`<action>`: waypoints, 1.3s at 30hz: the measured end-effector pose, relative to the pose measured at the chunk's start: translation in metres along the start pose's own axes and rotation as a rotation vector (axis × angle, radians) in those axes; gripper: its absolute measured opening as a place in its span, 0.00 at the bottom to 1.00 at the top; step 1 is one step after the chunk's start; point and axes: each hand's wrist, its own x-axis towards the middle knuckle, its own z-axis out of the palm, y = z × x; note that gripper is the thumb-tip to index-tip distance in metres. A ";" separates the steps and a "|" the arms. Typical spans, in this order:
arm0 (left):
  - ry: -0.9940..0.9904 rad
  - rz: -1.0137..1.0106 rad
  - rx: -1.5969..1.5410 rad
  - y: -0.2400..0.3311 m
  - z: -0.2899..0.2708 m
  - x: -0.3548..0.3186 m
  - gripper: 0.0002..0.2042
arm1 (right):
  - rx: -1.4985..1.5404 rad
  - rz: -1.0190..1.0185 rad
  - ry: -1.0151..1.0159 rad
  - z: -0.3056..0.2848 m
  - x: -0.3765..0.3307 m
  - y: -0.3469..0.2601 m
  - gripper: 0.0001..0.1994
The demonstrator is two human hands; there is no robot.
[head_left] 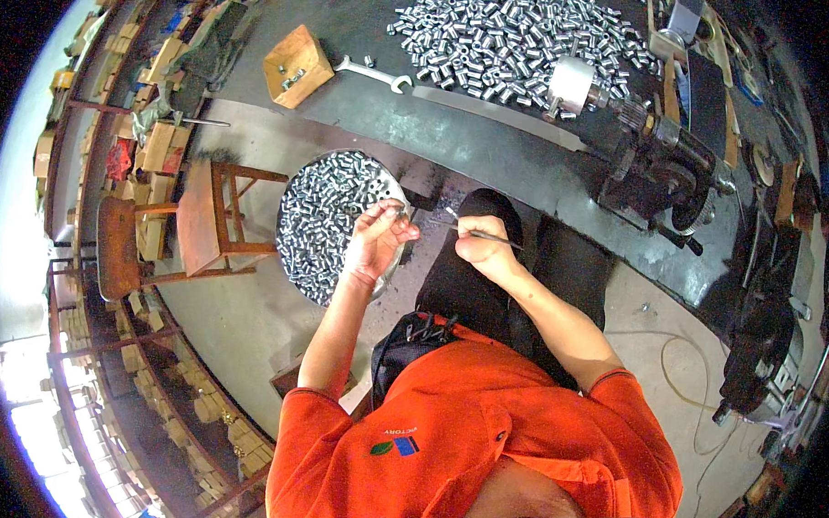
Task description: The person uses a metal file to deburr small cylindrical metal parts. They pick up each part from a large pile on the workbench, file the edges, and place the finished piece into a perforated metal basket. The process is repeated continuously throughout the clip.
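Observation:
My left hand is raised over the right side of a round tub filled with small shiny metal sleeves. Its fingertips pinch one small metal sleeve. Level with it to the right, above my dark-trousered leg, my right hand is closed around a slim dark rod-like tool. A thin bright tip of that tool points toward my left hand, with a gap between tip and sleeve. The tool's exact kind is too small to make out.
Ahead runs a dark metal workbench bearing a large pile of metal sleeves, an open-end wrench, a wooden box and a clamped machine. Left stand a wooden stool and shelves of small boxes.

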 end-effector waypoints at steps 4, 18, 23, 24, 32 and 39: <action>0.139 0.125 0.594 0.001 -0.005 0.001 0.06 | -0.021 -0.267 0.117 -0.006 0.001 0.000 0.11; 0.114 0.548 1.654 0.001 -0.009 0.005 0.08 | 0.048 -0.404 0.014 -0.002 0.001 -0.006 0.14; 0.075 0.572 1.603 0.003 -0.004 0.005 0.09 | 0.035 -0.374 0.030 -0.004 0.001 -0.008 0.14; 0.071 0.568 1.611 0.004 -0.003 0.005 0.09 | 0.039 -0.378 0.024 -0.004 0.001 -0.007 0.14; 0.060 0.537 1.547 0.003 -0.002 0.007 0.09 | 0.277 -0.225 -0.020 -0.009 0.002 -0.002 0.13; 0.003 0.521 1.607 0.002 -0.001 0.006 0.10 | 0.335 -0.127 -0.042 -0.007 0.005 0.008 0.14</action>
